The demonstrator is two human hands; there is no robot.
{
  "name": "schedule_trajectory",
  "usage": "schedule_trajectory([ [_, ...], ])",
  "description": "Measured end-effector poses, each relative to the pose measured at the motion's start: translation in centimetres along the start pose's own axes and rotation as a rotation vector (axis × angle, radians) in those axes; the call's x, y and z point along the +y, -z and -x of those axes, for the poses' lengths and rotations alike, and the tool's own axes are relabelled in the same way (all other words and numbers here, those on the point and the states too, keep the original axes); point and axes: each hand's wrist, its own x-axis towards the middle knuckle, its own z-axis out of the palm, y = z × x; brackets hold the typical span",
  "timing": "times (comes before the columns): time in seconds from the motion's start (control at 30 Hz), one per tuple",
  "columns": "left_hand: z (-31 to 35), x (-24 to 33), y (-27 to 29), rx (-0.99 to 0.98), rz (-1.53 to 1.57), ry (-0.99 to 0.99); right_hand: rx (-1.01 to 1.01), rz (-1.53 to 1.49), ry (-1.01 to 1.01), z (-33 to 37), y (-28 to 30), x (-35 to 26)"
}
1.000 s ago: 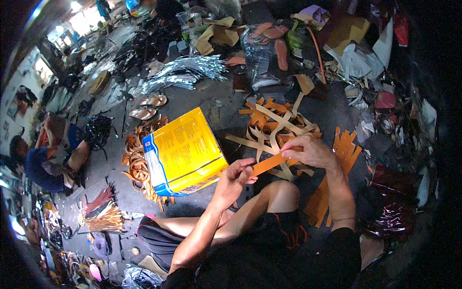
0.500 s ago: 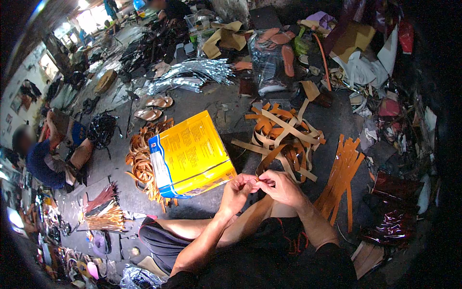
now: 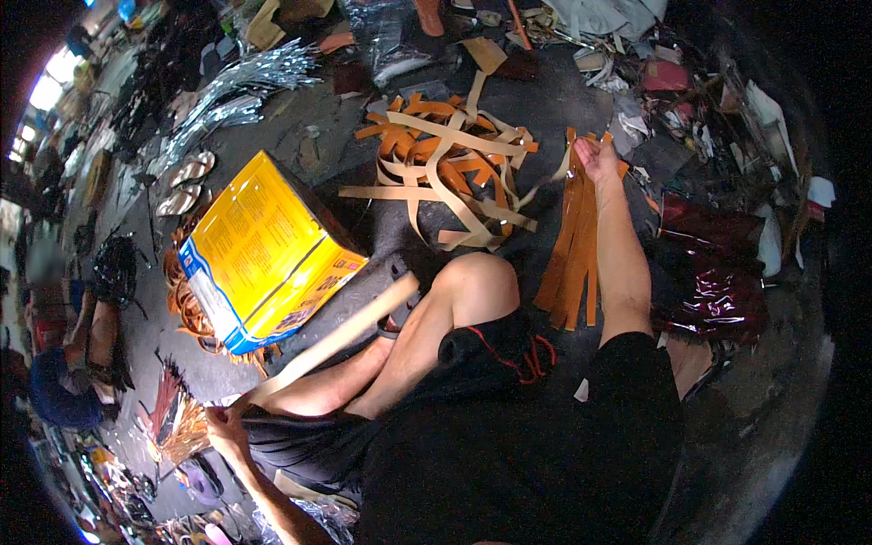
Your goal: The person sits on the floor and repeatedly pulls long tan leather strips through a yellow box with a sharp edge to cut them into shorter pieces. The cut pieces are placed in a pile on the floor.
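Note:
My left hand (image 3: pixel 227 432), out at the lower left, is closed on one end of a long pale beige strip (image 3: pixel 341 331). That strip slants up to the right, over my crossed leg and in front of the yellow box (image 3: pixel 263 241). With my right arm stretched out, my right hand (image 3: pixel 595 162) rests at the far ends of a row of flat orange-brown strips (image 3: pixel 572 245). Its fingers look extended over the strip ends; I see none lifted. A loose heap of tan and orange strips (image 3: pixel 454 173) lies between that row and the box.
Curled brown strips (image 3: pixel 186 295) lie beside the box. A bundle of thin reddish and tan strips (image 3: pixel 186 422) is near my left hand. Silvery strips (image 3: pixel 236 86) and sandals (image 3: pixel 186 182) lie farther off. Dark red glossy sheets (image 3: pixel 713 268) are at right. Another person (image 3: pixel 68 381) sits at left.
My hands have parted from in front of my knees. The left went down-left with a beige strip; the right went up-right to the orange-brown strips. The view has shifted too.

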Motion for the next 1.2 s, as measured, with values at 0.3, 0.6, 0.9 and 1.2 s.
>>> schedule_trajectory([
  [0.3,-3.0,28.5,5.4,-0.504,0.796,-0.451,-0.811,0.256,0.162,10.9,-16.3,-2.1],
  [0.6,-9.0,43.8,2.0,-0.078,0.916,-0.841,-0.555,1.097,0.472,12.2,-10.0,-9.2],
  [0.9,-1.7,34.8,-2.7,-0.53,0.998,-0.567,0.51,1.755,0.476,7.7,10.6,4.4],
  [1.2,1.1,33.6,-4.8,-0.58,0.978,-0.531,0.516,1.57,0.514,4.7,11.2,5.6],
])
